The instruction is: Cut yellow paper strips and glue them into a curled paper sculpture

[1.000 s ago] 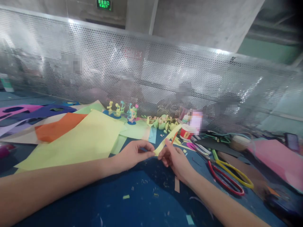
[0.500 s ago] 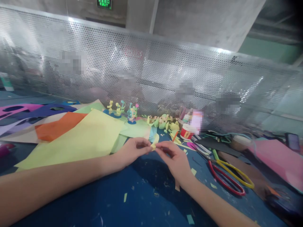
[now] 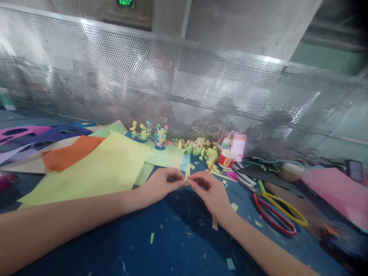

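My left hand (image 3: 162,186) and my right hand (image 3: 208,191) meet fingertip to fingertip above the blue table (image 3: 161,245). Both pinch a small yellow paper strip (image 3: 186,177), mostly hidden between the fingers, with only a short folded end showing. A big yellow paper sheet (image 3: 97,168) lies just left of my left hand. Small paper figures (image 3: 159,138) stand at the back by the mesh screen.
Red and yellow scissors (image 3: 276,214) lie to the right of my right hand. A small red and white pot (image 3: 226,159) stands behind it. Orange paper (image 3: 69,153), purple paper and pink paper (image 3: 336,189) lie around. Paper scraps dot the table. A perforated metal screen (image 3: 184,88) closes the back.
The long yellow strip that stuck out up to the right a second ago has been folded or rolled down into a small piece between my fingertips. My hands moved closer together.
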Demonstrator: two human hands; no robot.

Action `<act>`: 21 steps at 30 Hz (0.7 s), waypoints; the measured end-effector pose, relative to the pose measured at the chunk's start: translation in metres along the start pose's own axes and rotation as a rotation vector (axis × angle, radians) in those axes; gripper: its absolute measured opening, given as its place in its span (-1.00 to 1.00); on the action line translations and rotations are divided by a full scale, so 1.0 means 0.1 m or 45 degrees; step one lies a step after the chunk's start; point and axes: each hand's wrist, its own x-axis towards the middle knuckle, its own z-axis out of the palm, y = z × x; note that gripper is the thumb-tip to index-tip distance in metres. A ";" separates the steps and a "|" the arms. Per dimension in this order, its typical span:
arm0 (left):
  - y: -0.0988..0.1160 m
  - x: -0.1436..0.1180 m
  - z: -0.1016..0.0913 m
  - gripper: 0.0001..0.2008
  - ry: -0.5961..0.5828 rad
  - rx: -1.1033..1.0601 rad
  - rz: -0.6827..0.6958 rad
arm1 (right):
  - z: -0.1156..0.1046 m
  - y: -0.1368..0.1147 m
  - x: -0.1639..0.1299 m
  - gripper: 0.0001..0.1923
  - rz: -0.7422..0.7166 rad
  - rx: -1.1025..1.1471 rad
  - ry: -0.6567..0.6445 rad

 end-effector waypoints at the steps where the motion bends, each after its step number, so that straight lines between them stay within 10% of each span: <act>1: 0.00 0.00 0.00 -0.77 0.005 0.013 0.004 | 0.00 0.00 0.00 -0.87 0.000 -0.007 -0.004; 21: -0.03 0.03 0.00 -0.76 0.076 -0.107 -0.052 | -0.04 0.00 0.00 -0.79 0.154 0.043 -0.173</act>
